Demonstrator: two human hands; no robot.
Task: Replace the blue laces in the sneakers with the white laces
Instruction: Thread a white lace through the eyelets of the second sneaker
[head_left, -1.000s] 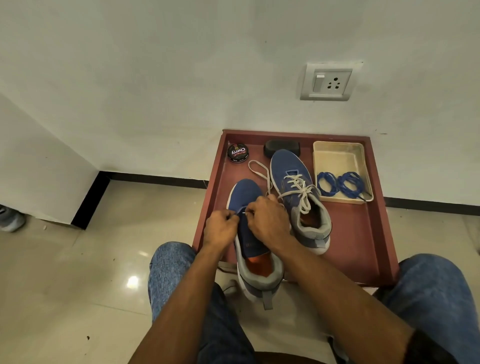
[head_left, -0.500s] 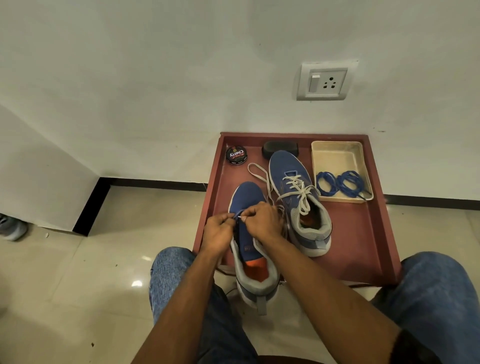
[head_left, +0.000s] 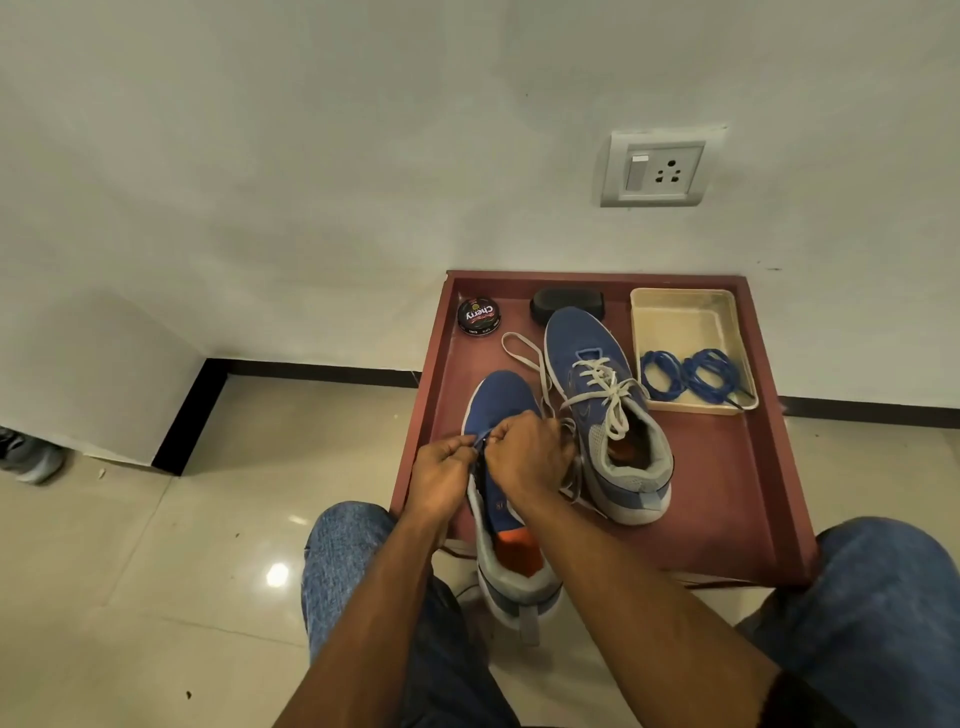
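White wall is filling the upper half of the view, with a switch-and-socket plate at 1 o'clock. Glossy beige tile floor is running below a black skirting strip. A grey shoe is showing at the 9 o'clock edge.

A red-brown tray is sitting on the floor against the wall, right of centre. The person's denim-covered knees are flanking its near edge.

In the tray: the laced sneaker is lying at 12 o'clock from the hands, white lace crossing its eyelets, with a loose loop trailing toward 10 o'clock. The unlaced sneaker is overhanging the near rim of the tray, heel toward the person. A cream plastic tray at 2 o'clock is holding the coiled blue laces. A black brush and a polish tin are sitting along the far rim.

Left hand and right hand are meeting over the unlaced sneaker's eyelets, fingers curled, both pinching at a point between them; what they pinch is too small to identify.

Versus 0.5 s ago: hands are staying in the same place on the same sneaker; tray contents are unchanged.
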